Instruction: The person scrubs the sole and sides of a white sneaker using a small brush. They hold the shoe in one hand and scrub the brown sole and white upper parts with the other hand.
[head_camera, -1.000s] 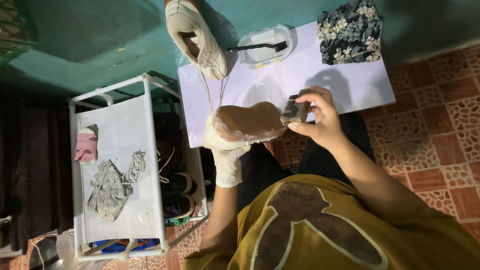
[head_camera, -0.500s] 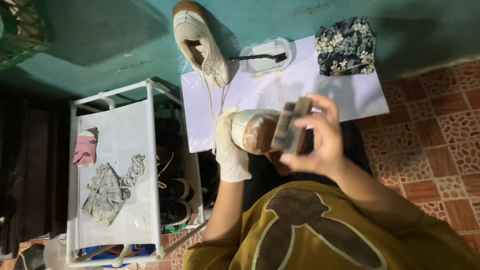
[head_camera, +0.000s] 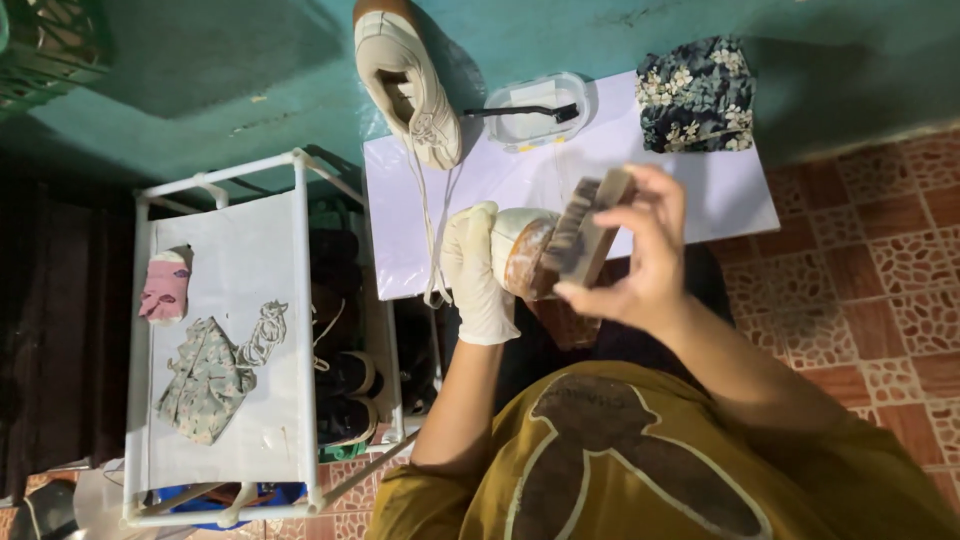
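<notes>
Brushwork is under way over the person's lap: the left hand (head_camera: 478, 275), in a pale glove, has its fingers wrapped shut around a cream shoe (head_camera: 522, 250) turned sole-out, held just near of the white board (head_camera: 700, 185) lying on the floor. The right hand (head_camera: 640, 255) is bare, its fingers curled closed on a wooden scrub brush (head_camera: 582, 232) whose bristles lie against the brownish sole. To do this well, I would judge that the gloved grip should stay firm so the shoe does not twist, and that the strokes should be short with the bristles flat on the sole, not tipped on an edge. On the far side of the board rests the matching sneaker (head_camera: 405, 80), its laces trailing, with a clear tray (head_camera: 530, 110) holding a small dark brush just right of it and a floral cloth (head_camera: 697, 95) further right. A white rack (head_camera: 225, 350) stands to the left.
</notes>
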